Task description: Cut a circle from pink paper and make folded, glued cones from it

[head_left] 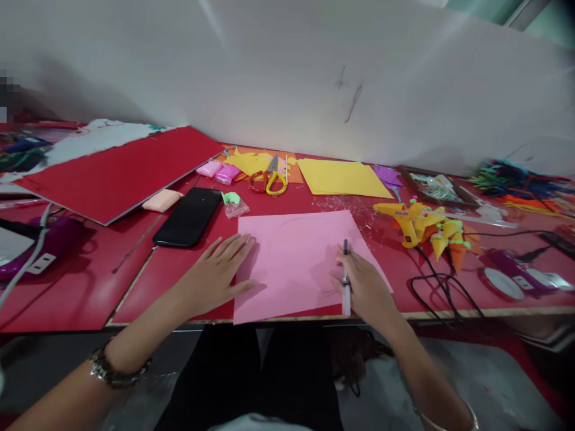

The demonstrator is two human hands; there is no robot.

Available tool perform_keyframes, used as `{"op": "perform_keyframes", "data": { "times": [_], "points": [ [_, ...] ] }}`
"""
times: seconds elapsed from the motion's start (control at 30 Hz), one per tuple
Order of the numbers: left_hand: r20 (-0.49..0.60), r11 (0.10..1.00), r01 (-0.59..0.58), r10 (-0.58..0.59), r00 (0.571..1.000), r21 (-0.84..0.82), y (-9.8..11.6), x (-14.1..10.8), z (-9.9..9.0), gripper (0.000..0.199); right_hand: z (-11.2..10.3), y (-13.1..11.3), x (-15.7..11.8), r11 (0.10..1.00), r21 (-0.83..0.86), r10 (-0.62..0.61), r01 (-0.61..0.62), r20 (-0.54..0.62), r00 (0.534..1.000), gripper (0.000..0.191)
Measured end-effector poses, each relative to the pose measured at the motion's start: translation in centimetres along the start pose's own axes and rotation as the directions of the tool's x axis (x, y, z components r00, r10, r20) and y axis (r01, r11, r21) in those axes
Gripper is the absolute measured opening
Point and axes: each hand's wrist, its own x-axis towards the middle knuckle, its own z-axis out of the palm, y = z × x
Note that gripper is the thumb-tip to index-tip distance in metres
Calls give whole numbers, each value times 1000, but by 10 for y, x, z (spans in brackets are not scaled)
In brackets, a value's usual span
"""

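Note:
A sheet of pink paper lies on the red table in front of me. My left hand rests flat with fingers apart, its fingertips on the paper's left edge. At the right side of the sheet, my right hand holds a pen upright in the view, between thumb and fingers. Faint lines show on the paper near the pen. A black phone lies beyond my left hand.
Behind the pink sheet are scissors and yellow paper. A red board lies at the back left. On the right are a yellow glue gun, its looped black cable and a purple tool.

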Motion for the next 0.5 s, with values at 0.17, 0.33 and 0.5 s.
{"op": "perform_keyframes", "data": {
  "times": [0.17, 0.33, 0.5],
  "points": [
    [43, 1000, 7, -7, 999, -4, -2, 9, 5, 84, -7, -4, -6, 996, -47, 81, -82, -15, 997, 30],
    [181, 1000, 3, -2, 983, -8, -7, 24, 0, 96, -21, 3, 18, 903, 394, 232, -172, -109, 967, 30],
    [214, 993, -98, 111, 971, -68, -21, 39, 5, 96, -28, -8, 54, 619, 786, 109, -16, -65, 992, 34]
  ]
}}
